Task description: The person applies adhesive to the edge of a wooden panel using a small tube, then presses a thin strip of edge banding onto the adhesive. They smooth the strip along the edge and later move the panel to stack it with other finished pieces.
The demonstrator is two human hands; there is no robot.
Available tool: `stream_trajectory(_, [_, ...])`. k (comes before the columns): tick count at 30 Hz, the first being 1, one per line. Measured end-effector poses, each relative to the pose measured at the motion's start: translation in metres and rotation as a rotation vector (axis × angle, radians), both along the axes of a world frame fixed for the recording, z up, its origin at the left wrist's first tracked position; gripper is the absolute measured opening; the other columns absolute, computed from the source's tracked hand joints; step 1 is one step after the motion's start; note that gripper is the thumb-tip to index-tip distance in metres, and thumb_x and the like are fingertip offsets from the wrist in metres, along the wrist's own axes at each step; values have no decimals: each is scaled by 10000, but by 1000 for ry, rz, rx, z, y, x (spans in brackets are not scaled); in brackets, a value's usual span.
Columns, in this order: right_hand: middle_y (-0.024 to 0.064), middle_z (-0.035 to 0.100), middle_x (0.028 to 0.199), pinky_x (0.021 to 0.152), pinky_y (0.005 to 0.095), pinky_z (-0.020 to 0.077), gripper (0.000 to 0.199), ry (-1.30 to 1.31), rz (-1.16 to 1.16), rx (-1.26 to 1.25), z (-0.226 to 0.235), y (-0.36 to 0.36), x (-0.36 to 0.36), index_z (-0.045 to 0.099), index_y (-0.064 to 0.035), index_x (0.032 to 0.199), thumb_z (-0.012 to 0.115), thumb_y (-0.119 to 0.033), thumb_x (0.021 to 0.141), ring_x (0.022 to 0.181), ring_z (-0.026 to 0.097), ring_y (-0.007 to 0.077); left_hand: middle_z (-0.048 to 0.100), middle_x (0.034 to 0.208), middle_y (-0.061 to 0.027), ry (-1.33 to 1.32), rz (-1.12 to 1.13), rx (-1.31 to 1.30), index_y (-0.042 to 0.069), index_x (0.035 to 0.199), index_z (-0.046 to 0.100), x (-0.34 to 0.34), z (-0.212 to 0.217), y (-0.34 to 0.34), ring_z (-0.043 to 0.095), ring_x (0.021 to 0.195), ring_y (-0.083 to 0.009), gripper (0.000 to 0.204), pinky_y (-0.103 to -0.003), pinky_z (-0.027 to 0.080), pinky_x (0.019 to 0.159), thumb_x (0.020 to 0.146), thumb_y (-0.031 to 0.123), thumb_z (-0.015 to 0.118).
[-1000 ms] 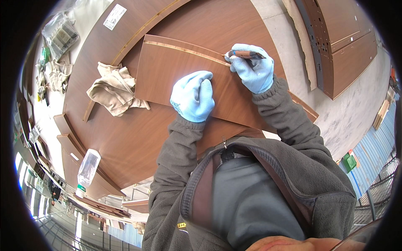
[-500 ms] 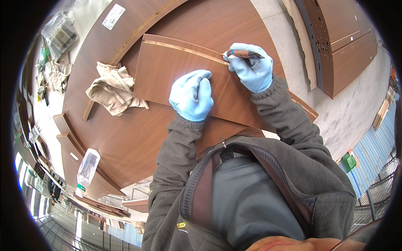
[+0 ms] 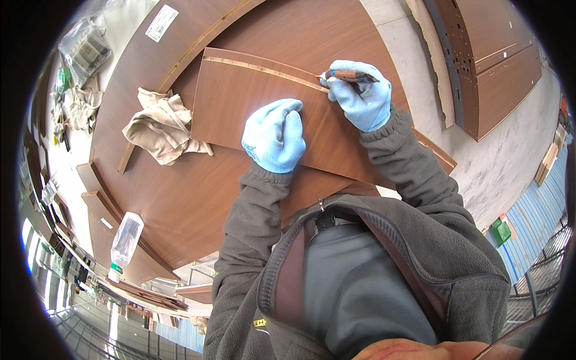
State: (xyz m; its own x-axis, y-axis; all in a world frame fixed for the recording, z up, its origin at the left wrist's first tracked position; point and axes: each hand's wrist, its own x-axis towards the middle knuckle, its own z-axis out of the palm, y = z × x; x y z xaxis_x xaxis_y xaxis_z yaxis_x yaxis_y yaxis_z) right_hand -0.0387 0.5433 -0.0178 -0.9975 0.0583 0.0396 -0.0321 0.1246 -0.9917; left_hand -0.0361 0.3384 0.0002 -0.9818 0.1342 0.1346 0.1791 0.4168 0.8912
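Note:
My right hand (image 3: 363, 102), in a light blue glove, is closed around a brown marker pen (image 3: 351, 75) with a blue band. The pen's tip end is at the light-coloured groove (image 3: 270, 72) near the far edge of a brown wood-look panel (image 3: 225, 102). My left hand (image 3: 276, 137), gloved alike, rests on the same panel with its fingers curled into a fist. Whatever may be inside that fist is hidden. Beneath this panel lies a larger brown panel (image 3: 180, 210).
A crumpled beige cloth (image 3: 162, 127) lies left of the upper panel. A clear plastic bottle (image 3: 127, 240) with a green band lies at the lower left. More brown panels (image 3: 504, 78) stand at the right. A plastic bag (image 3: 86, 48) is at the far left.
The pen in my right hand has shifted and tilted very slightly at the groove. My left hand has stayed practically in place.

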Motion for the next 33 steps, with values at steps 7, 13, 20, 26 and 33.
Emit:
stream_trajectory(7, [167, 746, 1054, 732, 304, 632, 274, 16, 4, 37, 0, 1, 0, 610, 44, 1241, 680, 34, 977, 871, 738, 188, 771, 939, -147, -47, -2, 7, -1, 956, 778, 0, 3, 0, 750, 850, -251, 124, -346, 612, 772, 898, 12, 669])
stream_trajectory(13, [164, 746, 1048, 724, 294, 623, 264, 13, -1, 21, -2, 0, 0, 610, 43, 1231, 685, 26, 979, 837, 725, 169, 774, 928, -143, -15, 4, 1, 2, 952, 781, -1, 1, 1, 751, 834, -252, 126, -342, 610, 769, 899, 23, 669])
stream_trajectory(20, [160, 746, 1032, 720, 292, 618, 262, 26, 13, -5, -3, 1, -1, 609, 40, 1227, 688, 29, 977, 828, 721, 160, 775, 933, -143, -35, 9, -10, 7, 953, 782, 0, 0, 1, 751, 837, -251, 122, -344, 610, 771, 902, 27, 672])
stream_trajectory(26, [159, 746, 1046, 724, 292, 623, 265, 25, 19, -3, -5, 2, 0, 609, 39, 1231, 685, 32, 977, 841, 725, 163, 775, 935, -145, -24, 6, -8, 6, 952, 781, 0, 1, 1, 752, 840, -253, 118, -346, 611, 773, 899, 22, 677])
stream_trajectory(33, [158, 749, 1043, 723, 294, 630, 270, 106, 119, 329, -6, 9, -1, 613, 37, 1237, 688, 21, 979, 855, 735, 175, 774, 941, -146, -34, -7, -16, 1, 954, 780, 0, 1, 0, 750, 847, -253, 115, -347, 612, 770, 900, 14, 679])
